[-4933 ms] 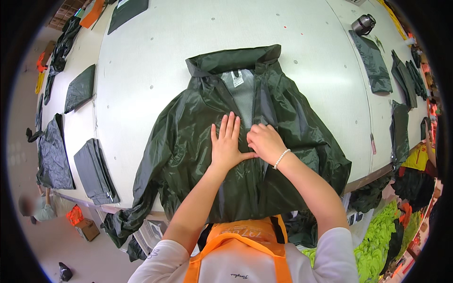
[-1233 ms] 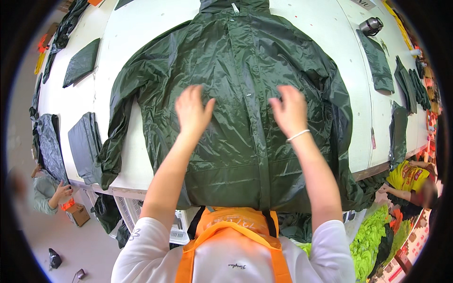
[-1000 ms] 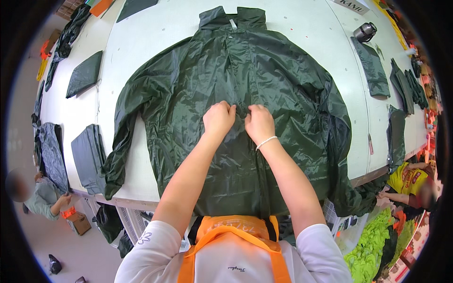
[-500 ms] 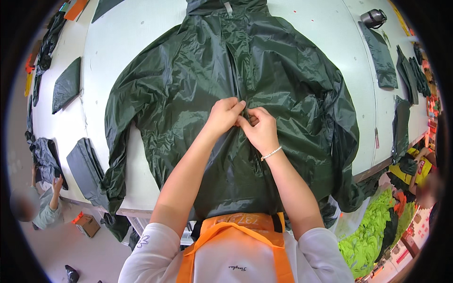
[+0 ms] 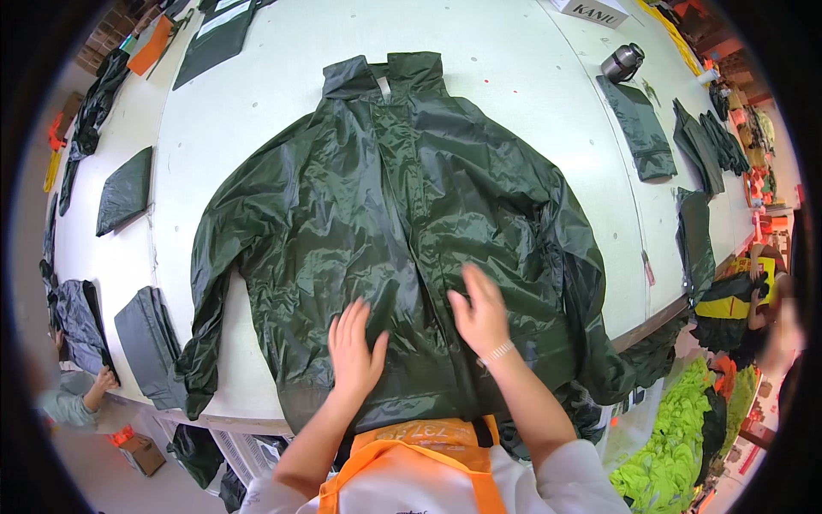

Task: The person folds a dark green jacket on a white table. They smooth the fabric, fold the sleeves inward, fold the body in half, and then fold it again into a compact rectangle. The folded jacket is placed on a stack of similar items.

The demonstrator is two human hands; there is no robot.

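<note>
A dark green, shiny rain jacket (image 5: 334, 214) lies spread front side up on the white table, its collar at the far end and a sleeve out to each side. Its front opening runs down the middle and gapes slightly toward the hem. My left hand (image 5: 355, 347) lies flat on the lower left front, fingers stretched out. On the other side of the opening, my right hand (image 5: 481, 310) is over the lower right front with fingers extended, a little blurred. Neither hand grips anything. A pale bracelet (image 5: 497, 351) circles my right wrist.
Folded dark green garments lie left (image 5: 147, 338) and right (image 5: 638, 128) on the white table (image 5: 514, 51). A steel flask (image 5: 622, 62) stands far right. Lime-green garments (image 5: 668, 437) are heaped beyond the table's near right edge. Other people work at both sides.
Both hands have let go of the front opening at mid-chest, come apart and moved nearer, down onto the lower fronts. My view has shifted, so the whole collar now shows.
</note>
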